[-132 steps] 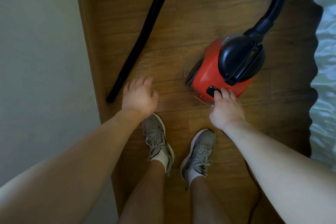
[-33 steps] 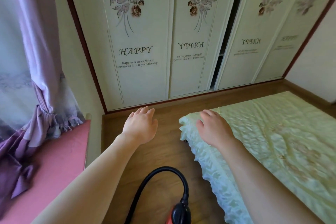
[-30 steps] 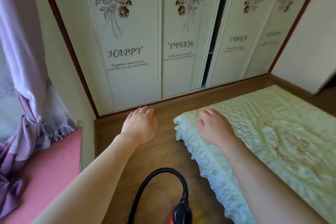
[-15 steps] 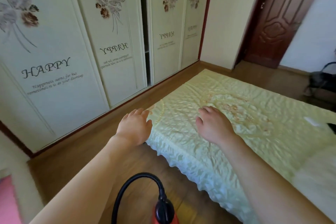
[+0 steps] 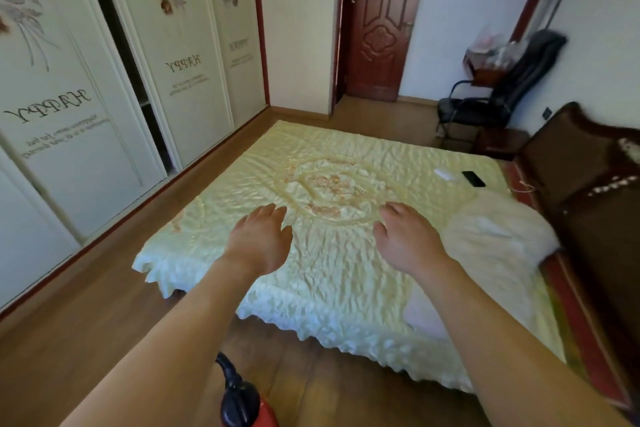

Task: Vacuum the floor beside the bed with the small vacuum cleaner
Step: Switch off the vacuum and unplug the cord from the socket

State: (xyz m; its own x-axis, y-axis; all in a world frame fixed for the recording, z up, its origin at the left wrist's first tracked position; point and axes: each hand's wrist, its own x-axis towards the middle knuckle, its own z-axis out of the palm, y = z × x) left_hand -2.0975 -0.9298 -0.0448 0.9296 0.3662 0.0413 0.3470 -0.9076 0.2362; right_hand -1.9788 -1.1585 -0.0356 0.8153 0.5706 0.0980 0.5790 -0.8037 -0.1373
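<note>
Floor (image 5: 86, 340): brown wood planks; red vacuum cleaner (image 5: 249, 407) standing on it
Bed (image 5: 329, 253): pale yellow quilted cover; black phone (image 5: 473, 178), white object (image 5: 444, 174) lying near headboard

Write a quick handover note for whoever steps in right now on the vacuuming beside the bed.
Left hand: open, empty, held out over the bed.
Right hand: open, empty, also over the bed.
Vacuum cleaner: red body with its black hose on the wooden floor at the person's feet, beside the bed's near edge; nobody is holding it, and the nozzle is out of view.
Done: cannot tell from this view.
Left: pick up the hose and vacuum the floor strip beside the bed.
</note>
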